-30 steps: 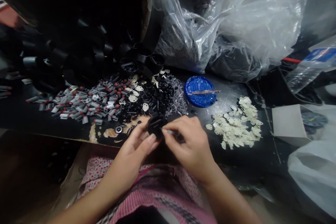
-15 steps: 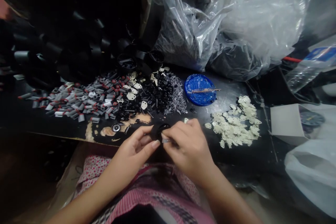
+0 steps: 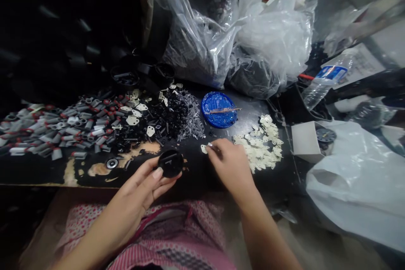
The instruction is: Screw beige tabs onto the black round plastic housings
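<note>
A round black part (image 3: 171, 163) rests in my left hand (image 3: 146, 187), held between thumb and fingers with its hollow side up. My right hand (image 3: 230, 164) is closed over the table, its fingertips pinched beside a small cream plate (image 3: 203, 148); what they hold, if anything, is too small to make out. Right of that hand spreads a pile of cream plates (image 3: 265, 145). Behind it lies a blue lid (image 3: 219, 109) with a thin stick across it. Black small parts and springs (image 3: 158, 122) are heaped beyond my left hand.
Grey cylinders with red ends (image 3: 79, 126) cover the table's left. Small grey pieces (image 3: 191, 116) lie left of the lid. Plastic bags (image 3: 202, 46) stand behind. At right are a white box (image 3: 305, 141), a bottle (image 3: 329, 78) and a white bag (image 3: 357, 185). A metal ring (image 3: 112, 163) lies near the front edge.
The hands have parted. My left hand keeps the black part, now showing its hollow side, while my right hand has moved away to the small cream plate. The camera view has shifted right.
</note>
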Available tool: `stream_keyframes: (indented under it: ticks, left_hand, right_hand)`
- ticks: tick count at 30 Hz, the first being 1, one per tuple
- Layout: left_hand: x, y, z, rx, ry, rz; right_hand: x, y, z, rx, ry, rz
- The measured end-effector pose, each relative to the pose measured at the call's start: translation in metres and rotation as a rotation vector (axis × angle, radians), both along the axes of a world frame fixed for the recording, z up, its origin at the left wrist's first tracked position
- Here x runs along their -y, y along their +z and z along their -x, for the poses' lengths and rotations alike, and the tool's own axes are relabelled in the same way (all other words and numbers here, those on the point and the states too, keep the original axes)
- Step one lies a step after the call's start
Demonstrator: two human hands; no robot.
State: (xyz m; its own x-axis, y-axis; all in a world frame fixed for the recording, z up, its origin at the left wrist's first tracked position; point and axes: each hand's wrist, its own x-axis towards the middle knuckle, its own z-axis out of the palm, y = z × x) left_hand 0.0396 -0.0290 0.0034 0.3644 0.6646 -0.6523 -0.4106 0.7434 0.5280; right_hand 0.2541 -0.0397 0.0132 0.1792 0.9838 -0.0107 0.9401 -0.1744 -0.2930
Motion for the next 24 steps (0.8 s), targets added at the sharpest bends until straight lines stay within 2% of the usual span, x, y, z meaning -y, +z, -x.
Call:
stream_keyframes:
  ticks: [2,5,8,10,18,24]
  left_hand:
    - [-0.001,0.002,-0.004,-0.010,0.047,-0.005]
    - [-0.002,0.003,-0.008,0.028,0.118,-0.037]
    - [-0.003,0.005,-0.006,0.080,0.121,-0.026]
    - [-0.004,0.006,-0.002,0.087,0.128,-0.002]
    - [-0.011,0.009,0.005,0.084,0.101,0.068]
    - [-0.003,0.001,0.005,0.021,0.022,-0.091]
  right_hand:
    - [-0.002,0.000,0.008,-0.071,0.034,-0.018]
    - [-0.001,0.007,0.031,-0.312,0.123,-0.023]
    - [0.000,0.012,0.050,-0.522,0.198,-0.038]
    - [0.000,0.012,0.056,-0.576,0.226,-0.078]
    - [0.005,0.003,0.051,-0.438,0.457,-0.254]
    - [0.005,0.003,0.056,-0.323,0.482,-0.365]
